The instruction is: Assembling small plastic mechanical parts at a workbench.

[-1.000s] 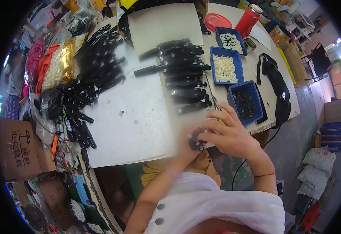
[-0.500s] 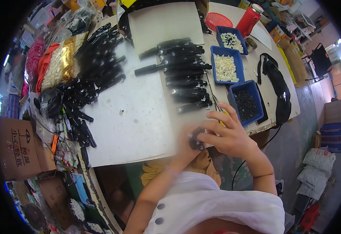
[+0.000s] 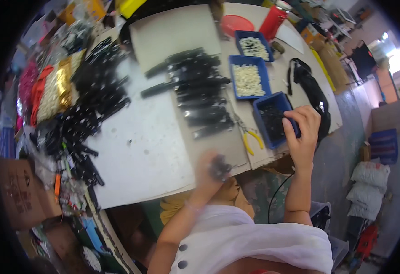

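My left hand [image 3: 204,172], smeared by motion, is closed round a bundle of black plastic tubes [image 3: 220,168] seen mostly end-on, just above the table's front edge. My right hand [image 3: 304,130] is at the right rim of a blue bin [image 3: 261,119] of small black rings [image 3: 272,122]. Its thumb and forefinger tips come together over the bin; whatever they hold, if anything, is too small to make out. Between my hands lie yellow-handled pliers [image 3: 253,140]. Ahead, a row of black tubular pieces [image 3: 197,86] lies stacked on the cardboard sheet.
Beyond are two blue bins of white parts [image 3: 247,80] [image 3: 254,48], a red flask [image 3: 275,20] and a red basket [image 3: 237,23]. A black bag [image 3: 310,86] lies at the right. More black pieces [image 3: 97,77] are heaped at the left, near a carton [image 3: 25,194].
My right hand has left the black bundle and the pliers and moved right to the black-ring bin. My left hand still holds the bundle, slightly lower. The whole view has shifted.
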A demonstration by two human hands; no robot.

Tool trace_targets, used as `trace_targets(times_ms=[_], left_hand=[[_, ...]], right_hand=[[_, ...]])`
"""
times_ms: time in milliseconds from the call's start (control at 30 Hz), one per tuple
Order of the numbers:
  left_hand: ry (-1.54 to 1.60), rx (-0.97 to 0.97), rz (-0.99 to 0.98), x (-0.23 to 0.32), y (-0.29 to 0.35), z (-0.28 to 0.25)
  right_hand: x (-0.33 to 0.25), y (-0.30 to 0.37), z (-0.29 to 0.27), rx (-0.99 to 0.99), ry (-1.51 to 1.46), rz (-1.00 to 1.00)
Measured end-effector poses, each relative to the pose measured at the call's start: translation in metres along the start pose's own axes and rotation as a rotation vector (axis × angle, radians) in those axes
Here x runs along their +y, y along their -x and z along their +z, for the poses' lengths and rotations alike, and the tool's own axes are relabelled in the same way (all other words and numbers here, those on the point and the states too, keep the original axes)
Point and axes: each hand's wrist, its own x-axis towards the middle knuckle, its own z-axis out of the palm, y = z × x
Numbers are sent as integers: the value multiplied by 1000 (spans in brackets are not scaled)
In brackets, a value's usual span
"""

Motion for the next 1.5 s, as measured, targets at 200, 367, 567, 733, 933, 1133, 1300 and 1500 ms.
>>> trace_targets(times_ms=[200, 367, 567, 733, 933, 1133, 1300, 1500], left_hand=[[81, 16, -32, -4, 4, -2], [106, 24, -31, -5, 5, 0], [62, 5, -2, -3, 2, -1], [63, 1, -3, -4, 3, -1], [43, -13, -17, -1, 2, -1], [39, -2, -39, 3, 0, -3], [-22, 10, 4, 1, 1, 0], [79, 10, -108, 9, -4, 0]], right_hand=[[52, 25, 10, -258, 211, -58], [61, 33, 21, -390, 247, -111], [61, 30, 28, -424, 219, -119], [56, 27, 32, -443, 180, -141], [54, 23, 33, -502, 215, -162], [49, 20, 31, -552, 148, -138], [25, 10, 12, -520, -225, -45], [-53, -6, 5, -679, -489, -475]])
